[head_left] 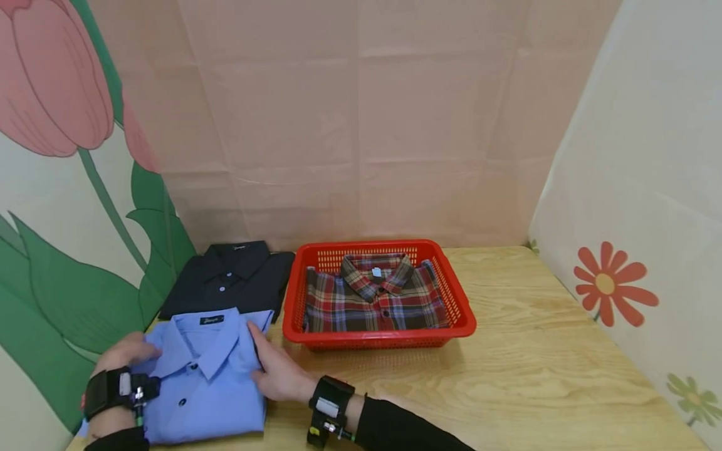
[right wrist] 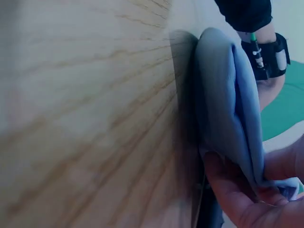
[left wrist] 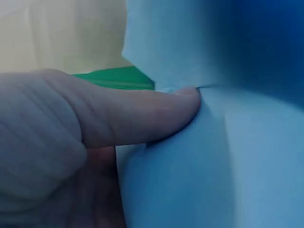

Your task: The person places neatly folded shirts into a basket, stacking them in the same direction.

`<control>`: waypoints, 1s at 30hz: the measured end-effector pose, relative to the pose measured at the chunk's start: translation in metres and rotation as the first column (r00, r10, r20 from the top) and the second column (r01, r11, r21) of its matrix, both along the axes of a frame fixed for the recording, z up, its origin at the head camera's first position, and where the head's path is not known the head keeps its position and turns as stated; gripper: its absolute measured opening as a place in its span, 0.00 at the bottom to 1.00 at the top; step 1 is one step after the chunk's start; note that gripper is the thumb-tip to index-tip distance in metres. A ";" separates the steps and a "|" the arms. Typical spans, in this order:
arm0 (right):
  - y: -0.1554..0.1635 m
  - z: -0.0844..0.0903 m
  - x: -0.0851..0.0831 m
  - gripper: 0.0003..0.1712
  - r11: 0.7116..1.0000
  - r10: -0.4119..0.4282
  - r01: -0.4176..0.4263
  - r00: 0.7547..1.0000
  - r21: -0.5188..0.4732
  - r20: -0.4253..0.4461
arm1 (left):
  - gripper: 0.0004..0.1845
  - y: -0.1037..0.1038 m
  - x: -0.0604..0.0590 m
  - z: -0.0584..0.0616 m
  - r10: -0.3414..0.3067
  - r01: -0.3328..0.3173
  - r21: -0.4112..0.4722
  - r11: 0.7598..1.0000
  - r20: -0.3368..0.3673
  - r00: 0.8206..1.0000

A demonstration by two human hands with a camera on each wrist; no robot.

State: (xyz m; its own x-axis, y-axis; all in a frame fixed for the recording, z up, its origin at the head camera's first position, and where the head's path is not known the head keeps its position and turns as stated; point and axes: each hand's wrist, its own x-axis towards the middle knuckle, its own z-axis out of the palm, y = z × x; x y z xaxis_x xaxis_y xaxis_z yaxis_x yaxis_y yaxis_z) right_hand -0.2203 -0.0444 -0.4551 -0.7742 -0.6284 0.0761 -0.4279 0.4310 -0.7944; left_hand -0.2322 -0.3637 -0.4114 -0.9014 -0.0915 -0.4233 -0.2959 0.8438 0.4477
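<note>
A folded light blue shirt (head_left: 209, 382) lies at the near left corner of the wooden table (head_left: 507, 351). My left hand (head_left: 125, 356) holds its left edge, and in the left wrist view the thumb (left wrist: 142, 116) presses on the blue cloth (left wrist: 228, 156). My right hand (head_left: 276, 369) grips the shirt's right edge. The right wrist view shows its fingers (right wrist: 232, 190) pinching the folded layers (right wrist: 223, 95) just above the tabletop (right wrist: 85, 118). The fingers under the shirt are hidden.
A folded black shirt (head_left: 231, 279) lies right behind the blue one. To its right stands a red plastic basket (head_left: 372, 247) with a folded plaid shirt (head_left: 375, 300) inside. Printed backdrop walls close in the left, back and right sides.
</note>
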 end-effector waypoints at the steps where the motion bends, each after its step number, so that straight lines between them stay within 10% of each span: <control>1: 0.000 0.001 0.001 0.50 1.000 0.002 -0.002 1.000 -0.012 -0.020 | 0.41 0.000 0.000 0.001 -0.002 0.002 0.019 1.000 -0.001 1.000; 13: 0.002 0.030 0.011 0.48 0.987 -0.024 -0.004 0.984 -0.158 -0.176 | 0.39 0.004 -0.015 0.010 -0.055 0.072 0.073 0.995 -0.215 0.975; 21: 0.011 0.047 0.004 0.47 0.955 -0.147 0.051 0.938 -0.294 -0.314 | 0.34 0.017 -0.018 0.017 0.039 0.045 0.157 0.987 -0.496 0.867; 30: 0.036 0.070 -0.010 0.18 0.917 -0.296 0.169 0.896 -0.361 -0.331 | 0.31 0.041 -0.022 0.025 0.103 0.058 0.236 0.970 -0.617 0.780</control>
